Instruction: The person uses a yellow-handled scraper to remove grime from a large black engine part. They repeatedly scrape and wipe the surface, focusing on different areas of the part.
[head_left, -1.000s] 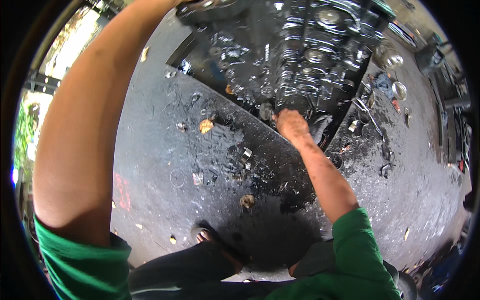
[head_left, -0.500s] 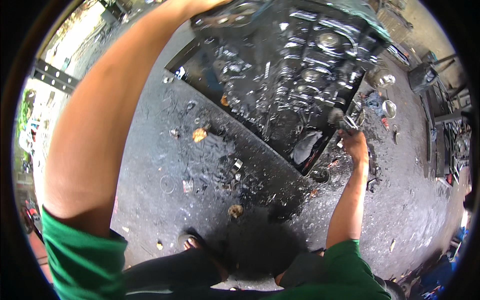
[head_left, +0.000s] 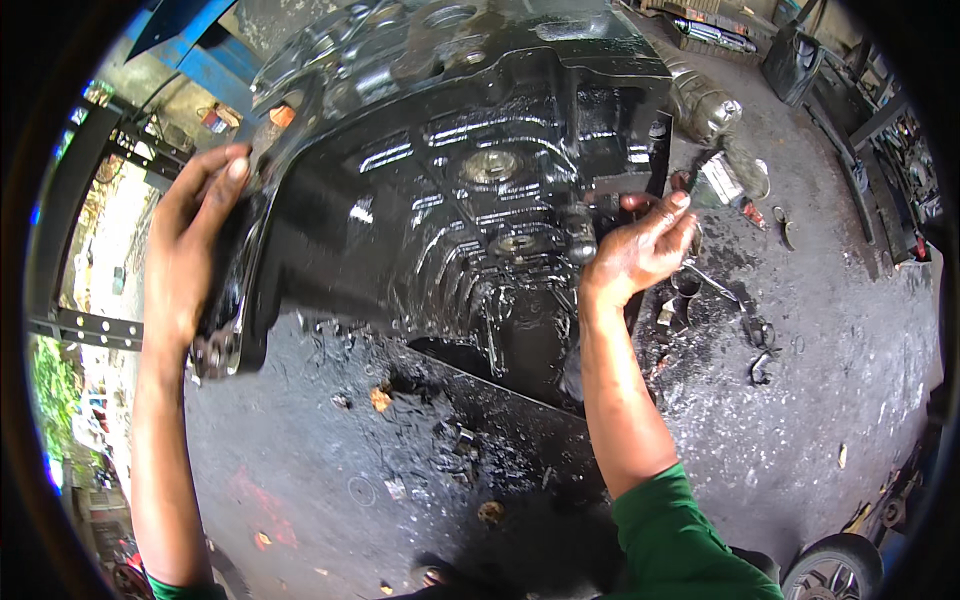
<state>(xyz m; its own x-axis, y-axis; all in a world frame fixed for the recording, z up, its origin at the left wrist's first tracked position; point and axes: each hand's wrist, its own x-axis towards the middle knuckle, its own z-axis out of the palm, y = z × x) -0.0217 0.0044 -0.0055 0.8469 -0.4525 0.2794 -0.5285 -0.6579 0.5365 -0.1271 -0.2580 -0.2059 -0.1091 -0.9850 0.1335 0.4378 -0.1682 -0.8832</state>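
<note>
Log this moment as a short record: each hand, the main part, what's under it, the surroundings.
Left hand: at the casing's left edge; contact unclear
Right hand: by the casing's right side, fingers partly curled; grip unclear
Main part: large black metal casing, ribbed, shiny
Below: dark tray, partly hidden
Surroundings: stained grey floor, scattered debris; wheel at lower right

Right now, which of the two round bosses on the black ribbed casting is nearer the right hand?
The lower, smaller boss, nearer the right hand in this view; the upper boss looks larger and sits farther off.
</note>
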